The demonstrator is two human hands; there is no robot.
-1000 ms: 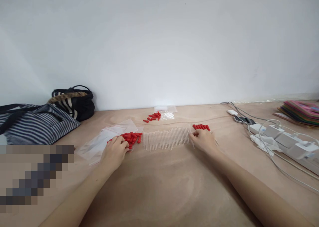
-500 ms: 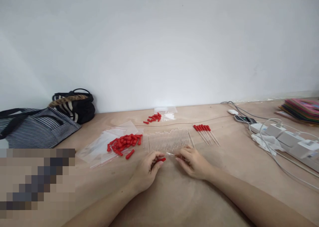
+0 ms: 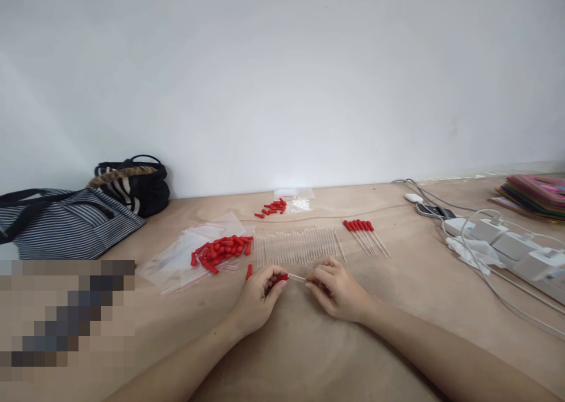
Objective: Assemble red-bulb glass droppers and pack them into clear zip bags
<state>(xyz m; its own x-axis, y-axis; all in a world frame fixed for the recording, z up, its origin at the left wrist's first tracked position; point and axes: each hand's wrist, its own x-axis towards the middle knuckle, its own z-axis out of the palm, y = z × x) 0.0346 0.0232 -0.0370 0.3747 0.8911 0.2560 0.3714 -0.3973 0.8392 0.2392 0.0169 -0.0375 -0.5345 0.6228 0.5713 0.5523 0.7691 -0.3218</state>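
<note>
My left hand (image 3: pixel 261 293) is closed round a red rubber bulb (image 3: pixel 281 278), its mouth facing right. In my right hand (image 3: pixel 338 289) a thin clear glass dropper tube (image 3: pixel 297 278) is pinched, and its left end meets the bulb's mouth. How deep the tube sits in the bulb cannot be made out. One loose red bulb (image 3: pixel 249 271) stands out just behind my left hand. Beyond both hands lies a row of clear dropper tubes (image 3: pixel 300 246). A heap of red bulbs (image 3: pixel 225 249) rests on plastic bags (image 3: pixel 176 258) at the left.
Right of the row lie several tubes with red bulbs fitted (image 3: pixel 364 234). Farther back are more red bulbs (image 3: pixel 276 206) and a clear bag of tubes (image 3: pixel 298 202). Striped bag (image 3: pixel 79 225) at left; power strip with chargers (image 3: pixel 512 243), cables and coloured sheets (image 3: pixel 536 193) at right.
My hands have come together, and the tube's end now meets the bulb's mouth. The loose bulb beside the heap now shows farther right, against my left hand.
</note>
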